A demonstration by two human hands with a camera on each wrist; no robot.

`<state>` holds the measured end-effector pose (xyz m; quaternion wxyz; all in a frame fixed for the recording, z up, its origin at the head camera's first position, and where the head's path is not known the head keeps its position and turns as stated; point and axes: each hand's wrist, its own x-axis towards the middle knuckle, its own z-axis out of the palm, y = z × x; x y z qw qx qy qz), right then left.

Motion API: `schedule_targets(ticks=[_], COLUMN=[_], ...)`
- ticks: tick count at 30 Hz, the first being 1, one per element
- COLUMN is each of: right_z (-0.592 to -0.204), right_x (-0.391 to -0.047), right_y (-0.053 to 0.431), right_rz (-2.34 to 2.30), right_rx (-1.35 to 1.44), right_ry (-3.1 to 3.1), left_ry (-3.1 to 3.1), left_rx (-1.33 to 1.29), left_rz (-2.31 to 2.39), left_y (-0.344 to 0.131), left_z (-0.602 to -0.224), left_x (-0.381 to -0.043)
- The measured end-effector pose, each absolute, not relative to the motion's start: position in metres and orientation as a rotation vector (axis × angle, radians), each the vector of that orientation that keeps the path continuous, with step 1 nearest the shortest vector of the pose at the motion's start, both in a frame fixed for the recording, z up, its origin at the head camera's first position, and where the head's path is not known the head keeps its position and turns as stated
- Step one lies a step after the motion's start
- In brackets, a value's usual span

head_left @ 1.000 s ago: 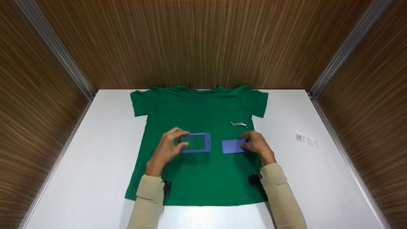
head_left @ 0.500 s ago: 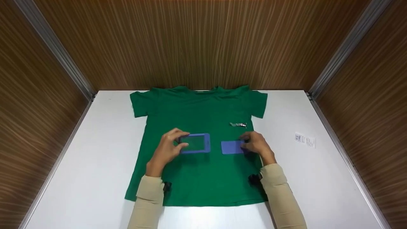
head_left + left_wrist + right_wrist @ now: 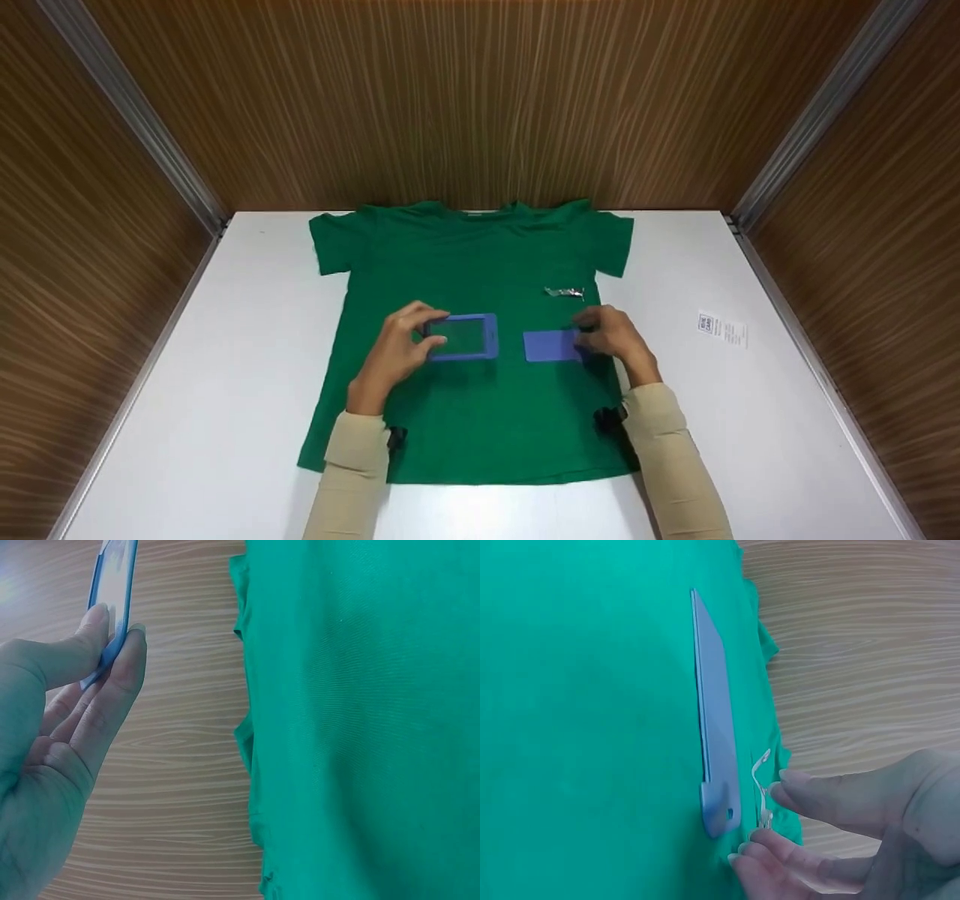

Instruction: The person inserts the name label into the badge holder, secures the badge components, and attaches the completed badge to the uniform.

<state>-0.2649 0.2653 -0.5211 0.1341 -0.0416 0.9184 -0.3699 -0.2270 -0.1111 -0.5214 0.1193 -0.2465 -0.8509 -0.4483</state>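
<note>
My left hand [image 3: 397, 351] pinches a purple card holder frame [image 3: 490, 336] with a see-through window, thumb on one long edge and fingers on the other. The left wrist view shows the frame [image 3: 112, 652] tilted nearly edge-on between thumb and fingers, held up off the cloth. To its right, a flat purple holder piece [image 3: 547, 346] lies on the green T-shirt [image 3: 472, 427]. My right hand [image 3: 611, 334] is at that piece's right end. In the right wrist view, thumb and fingers stand apart beside the slotted end of the piece [image 3: 718, 712], holding nothing.
A small silver badge clip with a clear strap [image 3: 564, 292] lies on the shirt above the right hand. A white printed card [image 3: 722, 330] lies on the white table [image 3: 765, 420] to the right. Wood-grain walls [image 3: 480, 105] enclose the table's back and sides.
My right hand has let go of the flat purple piece and moved slightly right. The piece stays on the shirt. My left hand still holds the frame in about the same place.
</note>
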Motion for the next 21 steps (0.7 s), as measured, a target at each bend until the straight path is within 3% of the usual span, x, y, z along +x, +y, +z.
schedule_targets(ticks=[21], right_z=[-0.501], right_x=[-0.269], right_y=[0.326], right_rz=[-0.912], right_rx=[-0.045], right_ry=[2.712], left_ry=[-2.507], left_rx=[-0.703], left_rz=[-1.346], left_y=[-0.111], left_z=[-0.521], left_x=[-0.228])
